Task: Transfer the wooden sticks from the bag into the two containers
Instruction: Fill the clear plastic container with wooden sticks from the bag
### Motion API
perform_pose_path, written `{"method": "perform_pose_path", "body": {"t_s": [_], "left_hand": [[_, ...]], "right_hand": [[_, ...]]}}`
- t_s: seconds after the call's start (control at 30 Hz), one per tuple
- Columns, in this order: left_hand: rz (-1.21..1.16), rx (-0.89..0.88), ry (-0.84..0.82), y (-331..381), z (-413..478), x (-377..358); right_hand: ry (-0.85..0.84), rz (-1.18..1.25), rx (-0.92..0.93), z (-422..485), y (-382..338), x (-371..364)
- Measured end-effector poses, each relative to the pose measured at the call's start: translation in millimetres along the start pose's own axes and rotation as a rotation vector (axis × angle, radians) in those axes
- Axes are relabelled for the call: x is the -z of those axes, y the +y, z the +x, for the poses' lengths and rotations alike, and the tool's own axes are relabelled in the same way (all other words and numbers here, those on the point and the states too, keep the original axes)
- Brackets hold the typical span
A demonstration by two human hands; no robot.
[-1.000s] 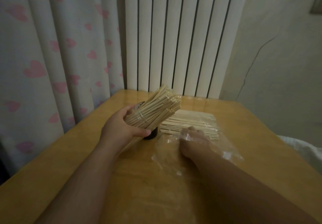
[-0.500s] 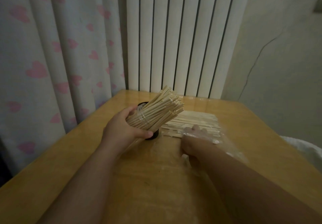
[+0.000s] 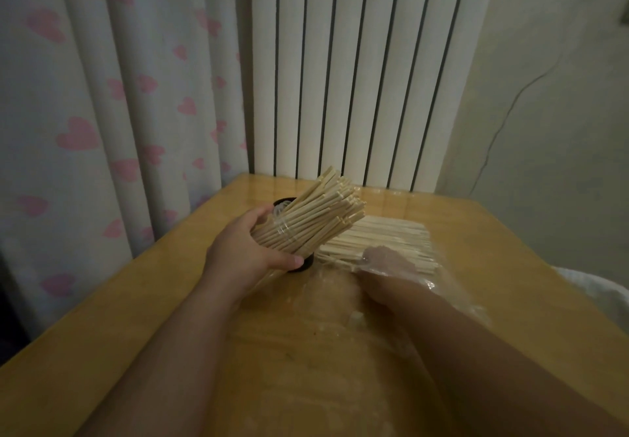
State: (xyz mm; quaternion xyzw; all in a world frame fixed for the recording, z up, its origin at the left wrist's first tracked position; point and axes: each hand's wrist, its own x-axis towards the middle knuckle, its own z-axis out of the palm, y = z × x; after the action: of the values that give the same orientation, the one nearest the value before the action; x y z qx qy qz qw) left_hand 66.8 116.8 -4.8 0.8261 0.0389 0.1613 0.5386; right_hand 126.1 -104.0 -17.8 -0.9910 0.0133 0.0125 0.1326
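Head view: the left hand (image 3: pixel 243 254) has its fingers and thumb curled tight round a bundle of wooden sticks (image 3: pixel 316 218), tilted with the tips up and to the right. A black container (image 3: pixel 299 267) stands just behind the bundle, mostly hidden. The right hand (image 3: pixel 388 263) lies inside the clear plastic bag (image 3: pixel 452 288), over the loose sticks (image 3: pixel 384 234) lying flat in it. The film blurs its fingers, so its grip cannot be told. All sit on the wooden table (image 3: pixel 510 259), near a heart-patterned curtain (image 3: pixel 102 113)
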Motion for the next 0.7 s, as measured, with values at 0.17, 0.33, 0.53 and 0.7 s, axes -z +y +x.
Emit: {"method": "perform_pose_path", "body": {"t_s": [0.17, 0.33, 0.53, 0.7], "left_hand": [[0.029, -0.014, -0.005, 2, -1, -1], [0.061, -0.033, -0.007, 3, -3, -2], [0.063, -0.032, 0.002, -1, -2, -1], [0.055, -0.040, -0.001, 0, -1, -1]], "right_hand": [[-0.005, -0.014, 0.022, -12, 4, -3], [-0.081, -0.028, 0.038, -26, 5, -4], [-0.044, -0.152, 0.104, -54, 9, -3], [0.026, -0.127, 0.168, -60, 6, 9]]}}
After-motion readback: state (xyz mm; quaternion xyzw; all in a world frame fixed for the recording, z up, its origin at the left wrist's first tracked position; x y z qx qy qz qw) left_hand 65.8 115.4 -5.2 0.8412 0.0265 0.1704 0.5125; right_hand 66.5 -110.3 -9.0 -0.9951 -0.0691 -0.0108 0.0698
